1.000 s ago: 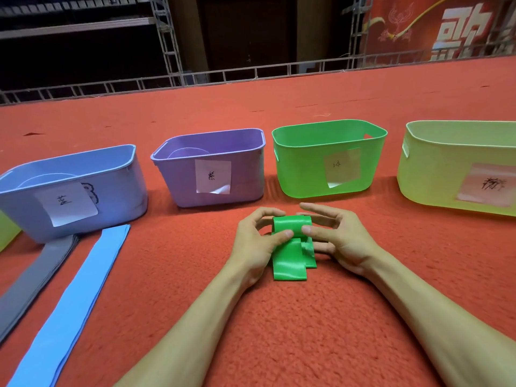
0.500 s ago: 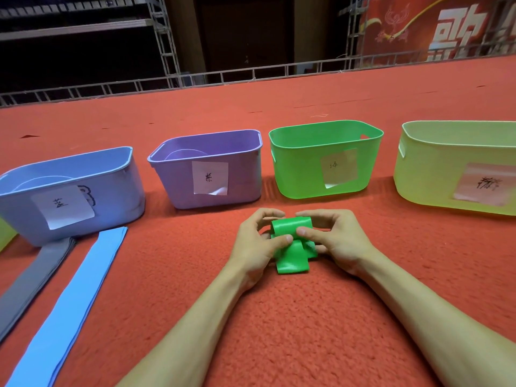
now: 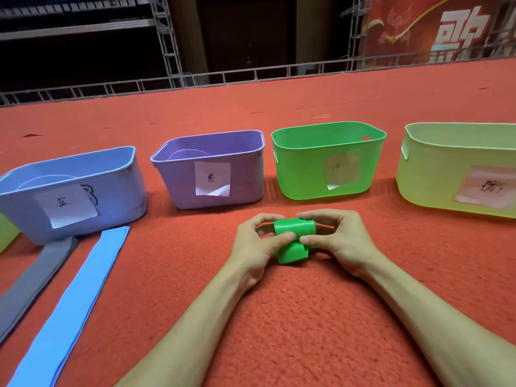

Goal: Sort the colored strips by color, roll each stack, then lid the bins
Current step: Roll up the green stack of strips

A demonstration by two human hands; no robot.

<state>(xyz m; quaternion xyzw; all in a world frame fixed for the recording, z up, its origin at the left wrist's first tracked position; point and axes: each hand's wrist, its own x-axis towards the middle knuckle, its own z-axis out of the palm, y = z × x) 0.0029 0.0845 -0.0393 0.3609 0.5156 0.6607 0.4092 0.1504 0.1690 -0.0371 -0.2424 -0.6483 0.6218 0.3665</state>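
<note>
Red carpet [image 3: 279, 317] covers the floor right up to a metal truss railing [image 3: 251, 75] at the back, with a red banner [image 3: 435, 26] beyond it at the upper right.

At the far left edge a sliver of a yellow-green container [image 3: 5, 233] shows, too cropped to identify further. Next stands the blue bin [image 3: 117, 191], open-topped, with a white handwritten label on its front. Just in front of it two flat stacks run toward the viewer: grey strips [image 3: 36, 275] on the left and blue strips [image 3: 75, 303] beside them. The purple bin [image 3: 245, 177] follows, also labelled and unlidded.

In front of the gap between the purple and green bins, the left hand [image 3: 257, 247] and right hand [image 3: 343, 241] meet on the green strips [image 3: 294, 229], which are wound into a short roll held just above the carpet. The left hand's fingers curl round the roll's far side at its left end, and its thumb presses the near face. The right hand mirrors this at the right end, its forefinger over the top and its thumb on the near face, so the two thumb tips nearly touch. A loose tail of green hangs below the thumbs onto the carpet.

Behind the roll sits the green bin [image 3: 301, 174], then the yellow-green bin [image 3: 430, 180], both labelled and open.
</note>
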